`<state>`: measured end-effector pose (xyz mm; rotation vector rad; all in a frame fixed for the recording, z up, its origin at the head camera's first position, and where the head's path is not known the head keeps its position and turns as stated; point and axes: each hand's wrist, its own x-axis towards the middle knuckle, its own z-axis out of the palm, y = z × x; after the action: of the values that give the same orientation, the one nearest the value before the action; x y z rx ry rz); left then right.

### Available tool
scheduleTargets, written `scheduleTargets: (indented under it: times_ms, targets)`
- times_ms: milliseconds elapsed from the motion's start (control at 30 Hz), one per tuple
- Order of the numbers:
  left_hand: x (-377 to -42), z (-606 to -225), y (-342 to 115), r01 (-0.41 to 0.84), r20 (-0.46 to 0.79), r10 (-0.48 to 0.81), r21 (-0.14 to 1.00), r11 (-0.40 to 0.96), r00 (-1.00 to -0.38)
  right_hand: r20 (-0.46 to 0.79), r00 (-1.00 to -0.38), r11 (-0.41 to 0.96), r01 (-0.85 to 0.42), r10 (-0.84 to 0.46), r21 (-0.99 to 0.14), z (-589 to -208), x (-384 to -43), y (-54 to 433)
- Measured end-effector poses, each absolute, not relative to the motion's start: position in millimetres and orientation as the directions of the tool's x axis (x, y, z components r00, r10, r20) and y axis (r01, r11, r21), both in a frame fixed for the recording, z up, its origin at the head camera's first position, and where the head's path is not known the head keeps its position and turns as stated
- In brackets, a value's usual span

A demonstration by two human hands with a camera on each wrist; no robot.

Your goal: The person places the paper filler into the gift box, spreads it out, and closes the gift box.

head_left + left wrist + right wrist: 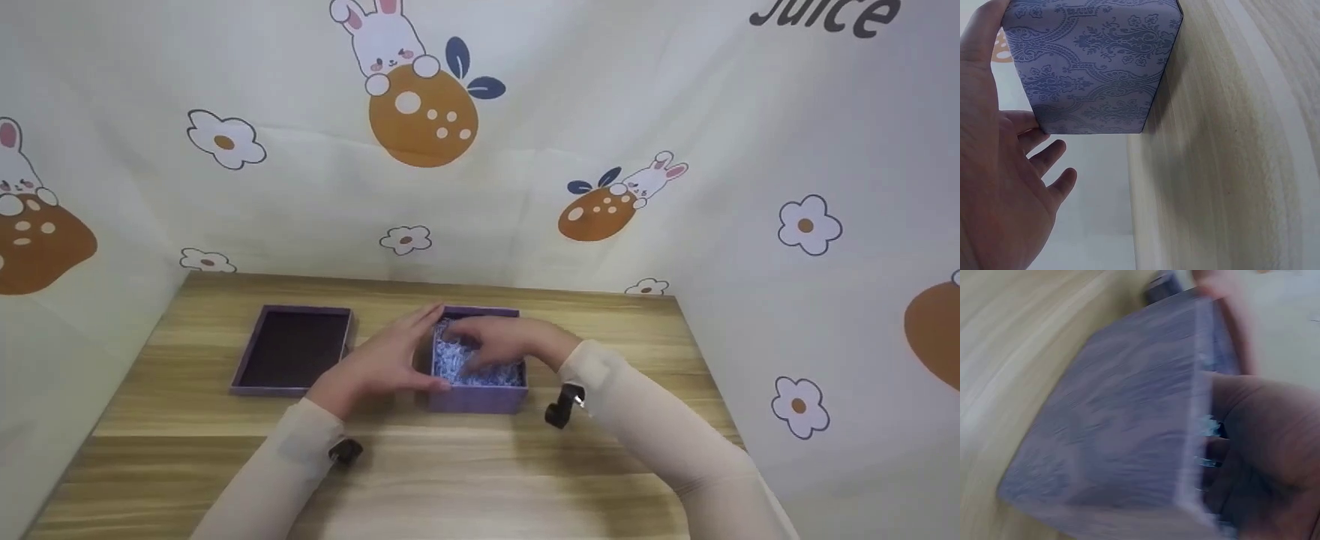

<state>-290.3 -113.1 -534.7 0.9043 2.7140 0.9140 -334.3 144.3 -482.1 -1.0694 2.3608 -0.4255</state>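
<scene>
An open purple box [478, 400] with a damask pattern stands on the table, filled with pale blue shredded paper [450, 364]. My left hand [382, 360] holds the box from its left side, thumb at the near corner and fingers at the far one. In the left wrist view, the patterned side of the box [1095, 67] sits against that hand [999, 163]. My right hand [499, 341] reaches into the box from the right, thumb and fingers spread apart on the shreds. The right wrist view is blurred; the box wall [1123, 416] partly hides these fingers.
A purple-rimmed lid [292, 349], dark inside, lies at the left with its hollow side up, close to my left hand. The wood-grain table [442, 480] meets a patterned curtain [517, 195] at its back and sides. Both sleeves carry small black wrist devices [564, 406].
</scene>
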Motion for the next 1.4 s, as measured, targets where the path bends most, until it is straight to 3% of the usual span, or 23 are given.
scheduleTargets:
  times_ms: [133, 233, 333, 600, 733, 900, 1000, 1200, 1400]
  targets:
    - [-292.2, -537.0, -114.2, 0.503, 0.073, 0.579, 0.591, 0.630, -0.812, -0.248, -0.539, 0.575, -0.605, -0.805, -0.551, -470.2, -334.4, 147.6]
    - [-292.8, -537.7, -115.0, 0.508, 0.081, 0.580, 0.590, 0.628, -0.811, -0.287, -0.479, 0.548, -0.598, -0.829, -0.585, -472.8, -336.9, 143.6]
    - [-291.8, -537.9, -114.3, 0.510, 0.078, 0.583, 0.588, 0.628, -0.808, -0.368, -0.426, 0.563, -0.612, -0.826, -0.555, -484.7, -340.3, 136.9]
    - [-292.4, -538.4, -112.3, 0.520, 0.072, 0.594, 0.575, 0.631, -0.801, -0.456, -0.377, 0.584, -0.628, -0.806, -0.514, -497.7, -343.0, 133.6]
    - [-293.6, -538.8, -112.3, 0.537, 0.089, 0.605, 0.576, 0.617, -0.791, -0.435, -0.405, 0.592, -0.610, -0.805, -0.527, -483.8, -345.9, 138.3]
    - [-292.6, -539.2, -112.2, 0.539, 0.097, 0.605, 0.580, 0.611, -0.790, -0.410, -0.500, 0.643, -0.510, -0.762, -0.572, -471.4, -353.4, 138.3]
    - [-292.3, -538.8, -111.6, 0.535, 0.093, 0.602, 0.577, 0.616, -0.793, -0.453, -0.529, 0.695, -0.497, -0.717, -0.520, -475.2, -357.2, 133.3]
    - [-291.2, -538.6, -110.8, 0.533, 0.087, 0.604, 0.581, 0.615, -0.792, -0.503, -0.534, 0.729, -0.568, -0.680, -0.382, -493.9, -360.1, 125.4]
    - [-290.8, -536.9, -113.4, 0.524, 0.089, 0.594, 0.588, 0.617, -0.799, -0.479, -0.516, 0.701, -0.575, -0.710, -0.421, -478.9, -354.3, 133.7]
